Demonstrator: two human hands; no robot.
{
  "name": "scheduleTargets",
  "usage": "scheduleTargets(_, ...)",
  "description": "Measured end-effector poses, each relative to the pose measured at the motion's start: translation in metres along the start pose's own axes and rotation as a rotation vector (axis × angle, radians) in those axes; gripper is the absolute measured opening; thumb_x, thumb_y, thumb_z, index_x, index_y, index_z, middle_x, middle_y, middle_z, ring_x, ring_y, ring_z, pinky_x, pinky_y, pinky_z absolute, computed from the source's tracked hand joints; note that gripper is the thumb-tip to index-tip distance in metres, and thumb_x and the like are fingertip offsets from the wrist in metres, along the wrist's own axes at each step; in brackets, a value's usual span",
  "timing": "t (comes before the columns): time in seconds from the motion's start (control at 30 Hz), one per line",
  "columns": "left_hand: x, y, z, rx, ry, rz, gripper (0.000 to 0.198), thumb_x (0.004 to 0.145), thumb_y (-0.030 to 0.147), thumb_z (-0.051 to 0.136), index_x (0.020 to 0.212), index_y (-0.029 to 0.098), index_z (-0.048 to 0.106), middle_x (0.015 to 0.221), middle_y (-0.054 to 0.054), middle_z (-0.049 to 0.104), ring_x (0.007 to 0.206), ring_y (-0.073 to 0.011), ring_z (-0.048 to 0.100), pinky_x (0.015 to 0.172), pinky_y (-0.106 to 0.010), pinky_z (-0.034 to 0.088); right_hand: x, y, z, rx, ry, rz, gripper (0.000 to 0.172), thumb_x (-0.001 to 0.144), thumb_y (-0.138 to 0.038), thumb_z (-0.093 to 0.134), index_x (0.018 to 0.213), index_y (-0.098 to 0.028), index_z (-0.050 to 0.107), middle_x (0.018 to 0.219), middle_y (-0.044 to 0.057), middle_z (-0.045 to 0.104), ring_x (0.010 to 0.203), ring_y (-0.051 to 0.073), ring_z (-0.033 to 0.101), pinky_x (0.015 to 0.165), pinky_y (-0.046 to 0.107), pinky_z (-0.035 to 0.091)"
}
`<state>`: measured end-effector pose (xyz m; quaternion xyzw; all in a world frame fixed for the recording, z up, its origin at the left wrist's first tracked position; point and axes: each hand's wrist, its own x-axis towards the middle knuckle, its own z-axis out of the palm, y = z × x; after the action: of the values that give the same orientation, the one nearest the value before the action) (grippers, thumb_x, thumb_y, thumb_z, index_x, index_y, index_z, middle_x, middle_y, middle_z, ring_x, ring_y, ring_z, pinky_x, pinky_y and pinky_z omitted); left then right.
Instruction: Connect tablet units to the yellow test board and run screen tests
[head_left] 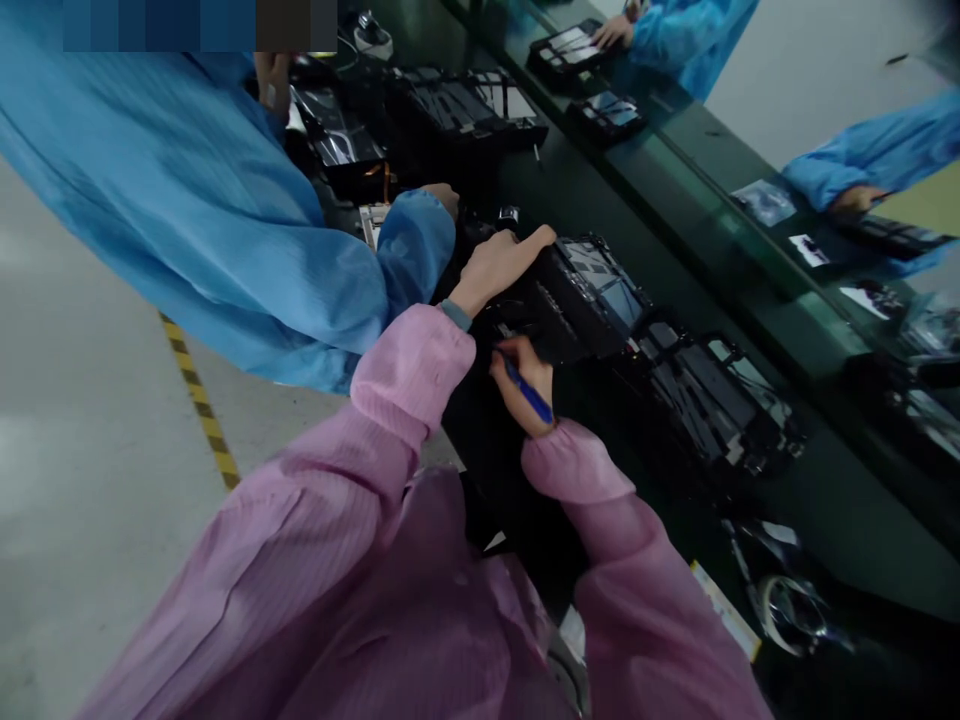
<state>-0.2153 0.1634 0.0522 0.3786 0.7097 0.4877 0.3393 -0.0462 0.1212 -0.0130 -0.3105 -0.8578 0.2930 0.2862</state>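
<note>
My left hand (499,265), in a pink sleeve, lies over the left end of a dark case (559,310). One finger stretches to the near corner of a black tray (600,285) with grey and silvery panels. Its other fingertips are partly hidden. My right hand (525,385) is closed round a slim blue-handled tool (531,392), held like a pen just in front of the dark case. The tool's tip is lost in shadow, so I cannot tell whether it touches anything.
A co-worker's blue sleeve (300,240) reaches in close on my left. More black trays (716,400) line the dark green bench (847,540). A roll of clear tape (784,612) lies at the lower right. Across the bench are other people's hands (616,32). Yellow-black tape (199,395) marks the floor.
</note>
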Motion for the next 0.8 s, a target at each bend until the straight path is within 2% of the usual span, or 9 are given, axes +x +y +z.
scheduleTargets(0.13,0.010,0.011,0.002,0.074,0.006,0.018,0.053,0.076,0.070,0.050,0.079,0.019,0.062,0.094,-0.012,0.064,0.105,-0.0332,0.058,0.091,-0.043,0.042,0.052,0.018,0.027,-0.063,0.175,0.089,0.015,0.087,-0.033,0.050,0.080,-0.021,0.056,0.077,0.004,0.067,0.070,0.019,0.065,0.068,0.030,0.050)
scheduleTargets(0.27,0.021,0.013,0.004,-0.013,-0.016,0.047,0.049,0.075,0.067,0.056,0.080,0.019,0.062,0.093,-0.009,0.063,0.112,-0.0332,0.055,0.091,-0.039,0.043,0.067,0.038,0.034,-0.034,0.173,0.155,0.017,0.086,-0.032,0.050,0.073,-0.022,0.053,0.068,0.002,0.063,0.065,0.018,0.063,0.067,0.030,0.050)
scheduleTargets(0.37,0.022,0.010,0.003,-0.050,-0.024,0.056,0.045,0.076,0.064,0.057,0.080,0.019,0.062,0.092,-0.009,0.063,0.113,-0.0335,0.055,0.091,-0.039,0.043,0.065,0.047,0.035,0.007,0.157,0.187,0.018,0.086,-0.035,0.051,0.074,-0.021,0.054,0.061,-0.001,0.059,0.060,0.016,0.061,0.067,0.030,0.050)
scheduleTargets(0.47,0.019,0.009,0.002,-0.058,-0.031,0.047,0.045,0.078,0.061,0.057,0.083,0.017,0.062,0.094,-0.009,0.064,0.114,-0.0328,0.053,0.093,-0.038,0.042,0.065,0.049,0.036,-0.017,0.169,0.185,0.019,0.086,-0.035,0.050,0.074,-0.021,0.055,0.062,-0.001,0.059,0.064,0.017,0.062,0.068,0.030,0.050)
scheduleTargets(0.63,0.013,0.010,-0.001,0.033,-0.025,0.011,0.053,0.077,0.068,0.052,0.084,0.016,0.062,0.097,-0.012,0.064,0.110,-0.0334,0.055,0.094,-0.041,0.042,0.065,0.041,0.036,-0.067,0.168,0.157,0.018,0.086,-0.031,0.047,0.073,-0.021,0.054,0.070,0.002,0.063,0.071,0.019,0.063,0.071,0.032,0.050)
scheduleTargets(0.73,0.007,0.003,-0.002,0.068,-0.009,0.022,0.057,0.076,0.073,0.050,0.083,0.018,0.061,0.095,-0.012,0.065,0.103,-0.0337,0.060,0.090,-0.044,0.043,0.040,0.019,0.019,-0.102,0.102,0.044,0.015,0.087,-0.030,0.049,0.079,-0.021,0.057,0.074,0.003,0.064,0.070,0.018,0.063,0.071,0.031,0.050)
scheduleTargets(0.8,-0.003,-0.009,-0.001,0.058,0.011,0.017,0.057,0.076,0.074,0.049,0.087,0.019,0.061,0.096,-0.013,0.066,0.101,-0.0324,0.061,0.087,-0.042,0.044,0.011,-0.002,-0.007,-0.124,0.010,-0.116,0.011,0.088,-0.027,0.050,0.084,-0.021,0.059,0.077,0.003,0.064,0.071,0.017,0.063,0.072,0.031,0.050)
